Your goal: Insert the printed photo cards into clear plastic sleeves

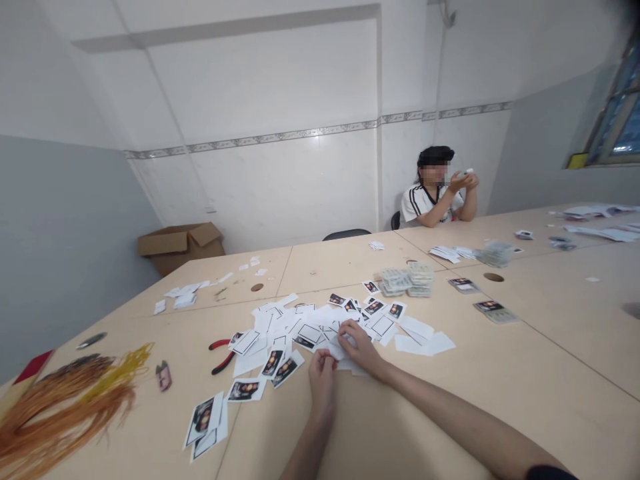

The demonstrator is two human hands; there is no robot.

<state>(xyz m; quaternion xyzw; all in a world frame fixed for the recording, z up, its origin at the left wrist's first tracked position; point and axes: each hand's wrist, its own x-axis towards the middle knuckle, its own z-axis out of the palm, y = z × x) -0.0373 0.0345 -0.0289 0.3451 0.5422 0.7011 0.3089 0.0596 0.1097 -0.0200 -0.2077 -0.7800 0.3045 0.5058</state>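
Observation:
My left hand (323, 373) is closed in a pinch at the near edge of a loose heap of paper cards (295, 327). Just to its right, my right hand (359, 345) has its fingers bent and pinched over the heap. A piece of white paper (332, 349) spans the gap between my fingertips, with both hands on it; its far side blends into the heap. Printed cards with dark pictures (245, 389) and white cards with black frames (383, 325) lie around my hands.
Red-handled pliers (222, 355) touch the heap's left side. Orange and yellow cords (75, 400) lie at the left, near a small pink tool (163, 376). Stacked clear packs (406, 279) stand beyond the heap. A person (435, 193) sits across the table; a cardboard box (183, 243) stands behind.

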